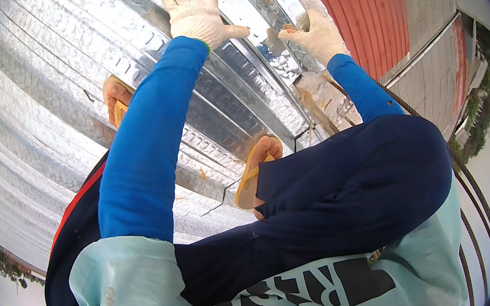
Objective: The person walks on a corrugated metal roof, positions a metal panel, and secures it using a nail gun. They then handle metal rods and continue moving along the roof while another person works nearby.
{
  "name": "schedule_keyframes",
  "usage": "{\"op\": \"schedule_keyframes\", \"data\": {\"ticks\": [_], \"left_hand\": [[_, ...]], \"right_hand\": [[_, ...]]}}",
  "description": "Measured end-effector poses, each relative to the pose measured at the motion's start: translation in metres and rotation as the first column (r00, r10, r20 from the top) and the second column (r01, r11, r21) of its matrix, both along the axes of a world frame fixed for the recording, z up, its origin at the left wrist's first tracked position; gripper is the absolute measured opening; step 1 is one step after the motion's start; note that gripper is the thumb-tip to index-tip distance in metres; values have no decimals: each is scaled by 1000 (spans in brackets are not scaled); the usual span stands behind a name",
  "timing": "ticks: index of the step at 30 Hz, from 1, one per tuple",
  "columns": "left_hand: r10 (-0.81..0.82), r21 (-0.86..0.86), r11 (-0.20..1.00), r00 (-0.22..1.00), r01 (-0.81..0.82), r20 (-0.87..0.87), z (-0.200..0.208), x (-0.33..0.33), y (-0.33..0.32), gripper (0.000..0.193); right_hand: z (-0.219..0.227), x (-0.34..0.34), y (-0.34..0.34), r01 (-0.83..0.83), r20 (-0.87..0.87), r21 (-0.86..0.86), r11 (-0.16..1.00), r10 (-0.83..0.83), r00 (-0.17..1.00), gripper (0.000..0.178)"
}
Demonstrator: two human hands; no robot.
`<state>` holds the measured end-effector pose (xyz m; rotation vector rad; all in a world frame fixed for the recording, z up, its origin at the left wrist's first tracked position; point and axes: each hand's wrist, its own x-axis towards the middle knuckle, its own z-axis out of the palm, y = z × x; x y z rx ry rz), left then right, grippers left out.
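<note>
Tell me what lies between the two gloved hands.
In the head view, strips of ribbed silver metal lie between the left hand and the right hand.

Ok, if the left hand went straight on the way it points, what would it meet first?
Likely more ribbed silver metal sheeting. The left hand points at the picture's top edge, nearly reaching it; whether it touches the metal is unclear.
</note>
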<state>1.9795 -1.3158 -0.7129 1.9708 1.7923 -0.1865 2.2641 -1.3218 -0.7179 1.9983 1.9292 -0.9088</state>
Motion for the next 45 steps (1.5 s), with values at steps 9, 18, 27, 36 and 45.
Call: {"op": "schedule_keyframes", "data": {"ticks": [9,18,27,36,45], "left_hand": [[-93,171,977,977,126,-192,-11,12,-3,116],[-34,-45,999,992,29,-117,-1,2,7,144],[12,-3,1000,997,-12,73,27,-5,5,138],[-21,5,1000,998,21,57,24,-12,-1,128],[-32,4,999,999,32,43,33,-14,7,125]], "right_hand": [[8,-1,3,24,-14,-52,998,-24,1000,75],[25,-18,-2,111,-107,107,988,-100,989,96],[62,-67,-4,-418,-116,638,647,617,779,67],[23,-99,-62,-431,-73,499,752,532,844,77],[25,-95,-49,-399,-144,359,844,473,870,75]]}}
